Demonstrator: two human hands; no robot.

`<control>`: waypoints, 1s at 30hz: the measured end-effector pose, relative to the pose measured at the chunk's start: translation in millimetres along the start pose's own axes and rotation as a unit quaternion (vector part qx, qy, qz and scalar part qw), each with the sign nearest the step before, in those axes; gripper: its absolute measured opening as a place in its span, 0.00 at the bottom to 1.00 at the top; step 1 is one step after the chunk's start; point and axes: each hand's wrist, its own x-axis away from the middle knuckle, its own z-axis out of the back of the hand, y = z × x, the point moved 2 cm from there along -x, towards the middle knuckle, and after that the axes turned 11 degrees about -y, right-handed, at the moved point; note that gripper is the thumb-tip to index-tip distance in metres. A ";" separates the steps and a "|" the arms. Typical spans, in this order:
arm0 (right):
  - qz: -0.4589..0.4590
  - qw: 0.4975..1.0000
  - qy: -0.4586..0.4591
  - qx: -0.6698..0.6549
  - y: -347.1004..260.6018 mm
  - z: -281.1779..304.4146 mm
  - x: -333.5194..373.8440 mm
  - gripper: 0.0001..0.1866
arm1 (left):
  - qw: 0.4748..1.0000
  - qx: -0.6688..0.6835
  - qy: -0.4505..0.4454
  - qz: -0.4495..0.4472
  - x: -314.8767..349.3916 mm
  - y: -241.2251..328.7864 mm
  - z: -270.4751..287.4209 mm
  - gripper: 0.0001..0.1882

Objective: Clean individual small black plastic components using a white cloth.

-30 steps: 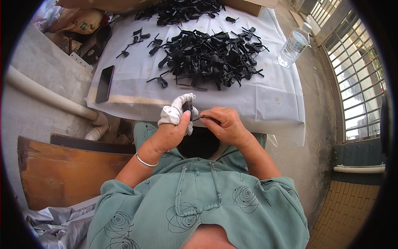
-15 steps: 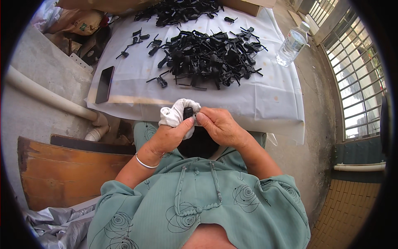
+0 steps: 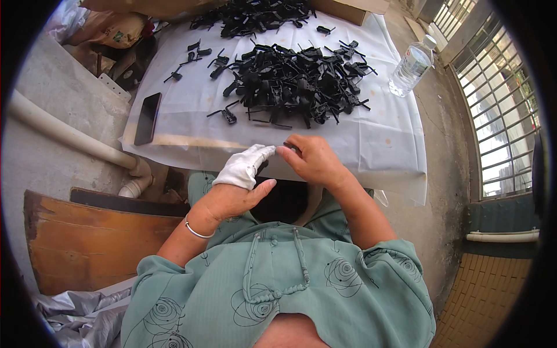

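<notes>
My left hand (image 3: 241, 180) has white cloth, like a glove, over its fingers (image 3: 243, 165); its thumb is bare and stands apart. The covered fingers curl over a black plastic part (image 3: 263, 167), mostly hidden in the palm. Close by on the right, my bare right hand (image 3: 318, 161) pinches a small dark piece (image 3: 292, 147) between thumb and forefinger, its shape mostly hidden. The tip of the right thumb is beside the gloved fingertips. Both hands are above my lap at the table's near edge. Beyond them lies a large heap of black plastic parts (image 3: 296, 81) with thin arms.
White sheeting (image 3: 191, 127) covers the table. A phone (image 3: 148, 119) lies at its left edge, a water bottle (image 3: 411, 66) stands at the right. More black parts (image 3: 255, 17) and a cardboard box (image 3: 348, 8) are at the far end. A wooden board (image 3: 98, 243) leans at left.
The gloved fingers have stretched forward over the black part, and my left thumb has come away from it. My right hand has shifted slightly up and right, with a dark piece now showing at its fingers.
</notes>
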 end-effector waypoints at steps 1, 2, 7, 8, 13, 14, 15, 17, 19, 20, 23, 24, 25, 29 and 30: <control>-0.022 0.984 0.118 0.132 12.1 3.2 -8.0 0.11 | 0.999 -0.021 0.034 0.018 -1.2 -3.7 1.6 0.22; -0.044 0.936 0.233 0.260 13.4 7.3 -13.3 0.11 | 0.996 -0.042 0.068 0.036 -1.0 -8.1 1.6 0.20; -0.042 0.922 0.192 0.334 22.7 -9.8 -21.4 0.05 | 0.984 0.025 0.174 0.029 -20.6 -27.6 -13.0 0.16; -0.001 0.920 0.200 0.338 16.1 -14.5 -14.4 0.04 | 0.975 0.085 0.205 0.028 -24.3 -30.2 -13.5 0.15; 0.110 0.916 0.154 0.354 -4.4 -22.4 4.5 0.04 | 0.980 0.096 0.075 0.157 -37.4 -38.2 -15.9 0.15; 0.136 0.927 0.189 0.295 -5.2 -20.1 5.9 0.05 | 0.981 0.097 0.073 0.155 -35.7 -37.1 -17.4 0.15; 0.162 0.932 0.222 0.235 -6.2 -17.9 7.2 0.05 | 0.971 0.186 0.082 0.122 -33.6 -35.7 -19.4 0.15; 0.107 0.960 0.239 0.100 -13.4 -14.1 8.0 0.06 | 0.919 0.374 0.064 0.102 -28.4 -26.5 -18.0 0.13; 0.052 0.966 0.250 -0.037 -12.6 -14.6 5.5 0.07 | 0.895 0.433 0.044 0.096 -24.4 -18.0 -14.0 0.14; 0.044 0.962 0.250 -0.101 -9.2 -15.7 2.2 0.08 | 0.866 0.491 0.024 0.089 -22.5 -14.3 -13.5 0.14; 0.032 0.964 0.202 -0.169 -10.5 -14.2 0.6 0.09 | 0.887 0.453 0.047 0.081 -16.8 -7.1 -8.7 0.14; 0.026 0.972 0.155 -0.173 -11.7 -13.9 0.9 0.10 | 0.887 0.452 0.048 0.081 -14.4 -3.6 -7.3 0.14; 0.027 0.972 0.155 -0.172 -11.4 -13.1 3.1 0.10 | 0.909 0.400 0.057 0.098 -12.7 0.1 -5.7 0.14; 0.081 0.982 0.137 -0.106 -19.1 -11.8 10.0 0.13 | 0.951 0.268 0.098 0.116 -11.1 1.0 -10.6 0.15; 0.083 0.985 0.118 -0.099 -20.9 -12.1 10.7 0.14 | 0.951 0.269 0.097 0.116 -11.3 1.2 -12.6 0.15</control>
